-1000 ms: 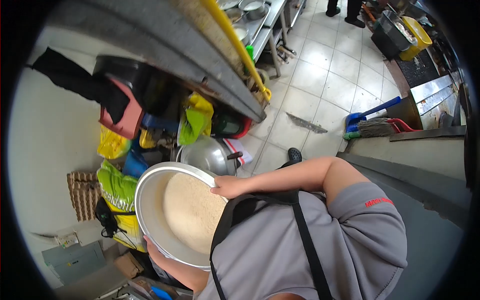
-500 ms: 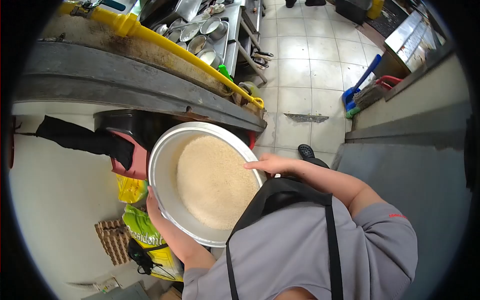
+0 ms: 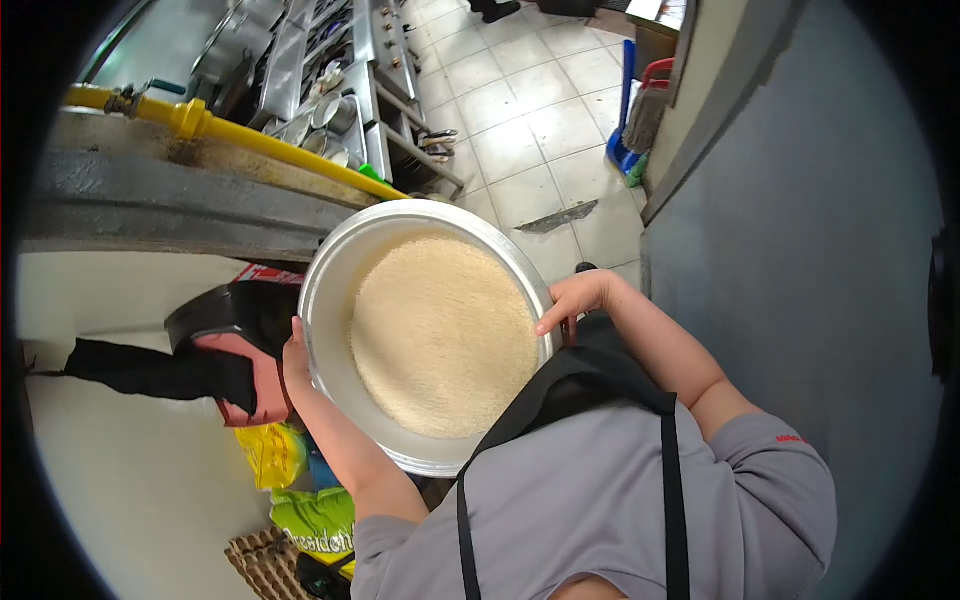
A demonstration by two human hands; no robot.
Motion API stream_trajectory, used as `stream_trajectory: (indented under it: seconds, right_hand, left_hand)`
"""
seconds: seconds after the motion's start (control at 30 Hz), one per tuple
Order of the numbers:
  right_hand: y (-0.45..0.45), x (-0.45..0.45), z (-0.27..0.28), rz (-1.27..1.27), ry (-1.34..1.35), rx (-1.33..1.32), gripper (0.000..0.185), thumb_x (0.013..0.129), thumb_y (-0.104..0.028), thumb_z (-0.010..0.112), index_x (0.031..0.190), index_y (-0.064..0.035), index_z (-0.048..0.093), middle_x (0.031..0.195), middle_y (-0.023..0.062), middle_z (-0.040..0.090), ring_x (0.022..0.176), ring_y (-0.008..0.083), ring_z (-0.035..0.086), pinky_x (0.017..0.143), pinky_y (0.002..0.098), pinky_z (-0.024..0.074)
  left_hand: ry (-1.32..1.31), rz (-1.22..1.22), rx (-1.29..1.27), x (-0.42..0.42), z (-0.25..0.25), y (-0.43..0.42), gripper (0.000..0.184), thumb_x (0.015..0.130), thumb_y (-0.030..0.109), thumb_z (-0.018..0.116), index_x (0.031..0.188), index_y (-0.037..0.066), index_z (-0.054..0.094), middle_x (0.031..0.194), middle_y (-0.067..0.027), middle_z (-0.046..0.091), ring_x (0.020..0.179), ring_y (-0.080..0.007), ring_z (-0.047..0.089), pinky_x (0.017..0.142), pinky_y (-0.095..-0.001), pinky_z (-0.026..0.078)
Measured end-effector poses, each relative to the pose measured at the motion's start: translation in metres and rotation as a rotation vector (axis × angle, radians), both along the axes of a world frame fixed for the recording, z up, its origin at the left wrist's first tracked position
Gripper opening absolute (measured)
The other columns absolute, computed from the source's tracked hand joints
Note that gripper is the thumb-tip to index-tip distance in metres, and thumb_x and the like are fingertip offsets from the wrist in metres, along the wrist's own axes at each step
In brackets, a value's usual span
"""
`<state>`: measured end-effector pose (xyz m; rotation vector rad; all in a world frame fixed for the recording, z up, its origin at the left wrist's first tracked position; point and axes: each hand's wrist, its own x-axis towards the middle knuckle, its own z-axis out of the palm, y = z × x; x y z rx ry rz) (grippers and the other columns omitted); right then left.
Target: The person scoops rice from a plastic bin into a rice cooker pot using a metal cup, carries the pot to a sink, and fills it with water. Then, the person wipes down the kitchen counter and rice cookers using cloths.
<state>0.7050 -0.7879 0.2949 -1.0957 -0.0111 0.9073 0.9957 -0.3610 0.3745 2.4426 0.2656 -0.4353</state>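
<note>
A large round metal pot (image 3: 325,395) is held in front of my body, with a broad bed of pale uncooked rice (image 3: 445,335) inside it. My left hand (image 3: 297,355) presses against the pot's left outer side, thumb near the rim. At the right rim, my right hand (image 3: 578,297) grips the edge, one finger reaching over the lip and the others curled beneath. The underside of the pot is hidden. A black apron (image 3: 560,375) lies close against its near edge.
A yellow pipe (image 3: 270,148) runs along a grey ledge (image 3: 190,205) at left. Beyond are metal shelves with pans (image 3: 335,115). A blue dustpan (image 3: 622,150) stands by the doorway. Bags (image 3: 315,520), egg trays (image 3: 262,565) and a black-and-pink bin (image 3: 265,385) sit at left. Another person's feet (image 3: 495,10) show ahead.
My view has turned to the right, so the doorway, shelves and floor have shifted left. The pot stays in both hands and has moved slightly up and right in view.
</note>
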Motion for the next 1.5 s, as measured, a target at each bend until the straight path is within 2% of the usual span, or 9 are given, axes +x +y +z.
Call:
stream_trajectory:
  seconds: [0.23, 0.43, 0.57, 0.67, 0.87, 1.0, 1.1, 1.3, 1.5]
  right_hand:
    - [-0.055, -0.01, -0.005, -0.013, 0.04, -0.1, 0.058, 0.076, -0.045, 0.062, 0.097, 0.0091, 0.058, 0.084, 0.0205, 0.062, 0.067, 0.0263, 0.063, 0.055, 0.0364, 0.0542]
    - [-0.084, -0.012, -0.01, -0.387, -0.035, -0.1, 0.075, 0.079, -0.06, 0.049, 0.1, 0.0112, 0.056, 0.086, 0.0235, 0.061, 0.069, 0.0265, 0.064, 0.053, 0.0348, 0.0544]
    - [-0.096, 0.003, 0.031, -0.446, 0.181, -0.51, 0.083, 0.083, -0.063, 0.031, 0.11, 0.0127, 0.049, 0.089, 0.0292, 0.059, 0.074, 0.0359, 0.064, 0.053, 0.0391, 0.0549]
    - [-0.101, 0.005, 0.038, -0.39, 0.227, -0.713, 0.078, 0.086, -0.058, 0.03, 0.112, 0.0133, 0.048, 0.092, 0.0314, 0.057, 0.075, 0.0388, 0.063, 0.055, 0.041, 0.0549]
    - [-0.135, 0.001, 0.041, -0.419, 0.286, -0.702, 0.073, 0.087, -0.055, 0.033, 0.114, 0.0111, 0.047, 0.095, 0.033, 0.056, 0.075, 0.0386, 0.063, 0.058, 0.0416, 0.0548]
    - [-0.162, -0.002, 0.037, -0.432, 0.333, -0.697, 0.072, 0.087, -0.056, 0.03, 0.107, 0.0101, 0.053, 0.088, 0.0277, 0.06, 0.066, 0.0338, 0.064, 0.052, 0.0367, 0.0546]
    - [-0.174, -0.002, 0.041, -0.487, 0.436, -0.749, 0.073, 0.087, -0.055, 0.032, 0.115, 0.0106, 0.047, 0.091, 0.0331, 0.057, 0.071, 0.0383, 0.063, 0.056, 0.0412, 0.0537]
    - [-0.201, 0.006, 0.061, -0.658, 0.476, -0.845, 0.071, 0.087, -0.053, 0.032, 0.111, 0.0114, 0.049, 0.086, 0.0302, 0.059, 0.063, 0.0362, 0.063, 0.051, 0.042, 0.052]
    - [-0.226, 0.033, 0.065, -0.917, 0.188, -0.905, 0.065, 0.087, -0.052, 0.038, 0.095, 0.0097, 0.058, 0.075, 0.0213, 0.061, 0.053, 0.0277, 0.061, 0.041, 0.0332, 0.0484]
  left_hand:
    - [-0.023, -0.27, 0.132, 0.025, -0.033, -0.062, 0.085, 0.082, 0.067, 0.031, 0.109, -0.01, 0.053, 0.11, -0.0247, 0.055, 0.108, -0.032, 0.051, 0.09, -0.036, 0.037]
    - [-0.03, -0.356, 0.164, 0.035, -0.05, -0.107, 0.087, 0.08, 0.069, 0.028, 0.108, -0.01, 0.053, 0.109, -0.0282, 0.053, 0.108, -0.0368, 0.049, 0.09, -0.0379, 0.036]
    - [-0.029, -0.527, 0.213, 0.05, -0.053, -0.145, 0.088, 0.08, 0.07, 0.026, 0.102, -0.01, 0.056, 0.104, -0.0299, 0.055, 0.104, -0.0405, 0.049, 0.089, -0.0401, 0.037]
    - [-0.098, -0.549, 0.262, 0.051, -0.055, -0.168, 0.087, 0.081, 0.069, 0.026, 0.097, -0.011, 0.058, 0.1, -0.0295, 0.056, 0.103, -0.0412, 0.05, 0.088, -0.0416, 0.037]
    - [-0.179, -0.506, 0.212, 0.058, -0.062, -0.22, 0.081, 0.084, 0.063, 0.028, 0.095, -0.011, 0.058, 0.097, -0.0302, 0.057, 0.1, -0.0421, 0.051, 0.085, -0.0432, 0.038]
    - [-0.137, -0.614, 0.137, 0.066, -0.06, -0.266, 0.077, 0.085, 0.061, 0.031, 0.095, -0.01, 0.058, 0.097, -0.0306, 0.057, 0.099, -0.0423, 0.051, 0.084, -0.0431, 0.039]
    - [-0.133, -0.782, 0.175, 0.101, -0.089, -0.302, 0.079, 0.085, 0.062, 0.029, 0.091, -0.01, 0.06, 0.09, -0.0302, 0.058, 0.094, -0.0426, 0.054, 0.082, -0.0435, 0.039]
    - [-0.208, -0.881, 0.189, 0.139, -0.082, -0.387, 0.082, 0.083, 0.065, 0.029, 0.094, -0.01, 0.059, 0.092, -0.0291, 0.059, 0.095, -0.0412, 0.054, 0.082, -0.0416, 0.039]
    - [-0.158, -0.869, -0.011, 0.181, -0.066, -0.456, 0.081, 0.082, 0.065, 0.032, 0.099, -0.01, 0.057, 0.096, -0.0273, 0.059, 0.096, -0.0398, 0.054, 0.083, -0.0399, 0.039]
